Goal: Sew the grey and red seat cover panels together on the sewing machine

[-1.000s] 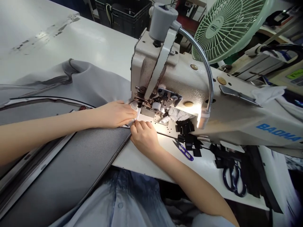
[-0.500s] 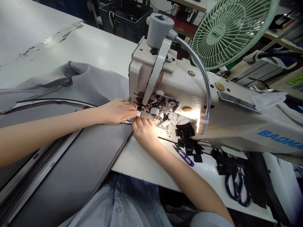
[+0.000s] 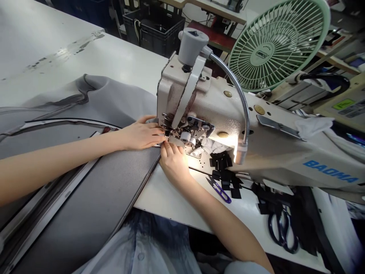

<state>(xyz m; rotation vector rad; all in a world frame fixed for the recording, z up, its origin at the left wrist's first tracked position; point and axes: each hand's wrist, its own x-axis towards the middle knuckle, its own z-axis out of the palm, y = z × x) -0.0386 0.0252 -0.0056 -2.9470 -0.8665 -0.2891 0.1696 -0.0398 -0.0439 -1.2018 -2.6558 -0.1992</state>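
Grey fabric with dark seams and pale edge strips spreads over the left of the table, its near end under the head of a sewing machine. My left hand lies on it, fingers stretched out, tips beside the needle area. Close in front of the needle, my right hand has its fingers curled down on the fabric's edge. The two hands' fingertips nearly meet there. What lies right under them is hidden.
Purple thread snips, black strip pieces and dark-handled scissors lie right of my right forearm. A lit gooseneck lamp hangs over the machine bed. Behind are a green fan and a dark crate.
The camera view has shifted slightly, so the machine and fan sit a little lower. Both hands stay by the needle; a small white bit at the fingertips shows less now.
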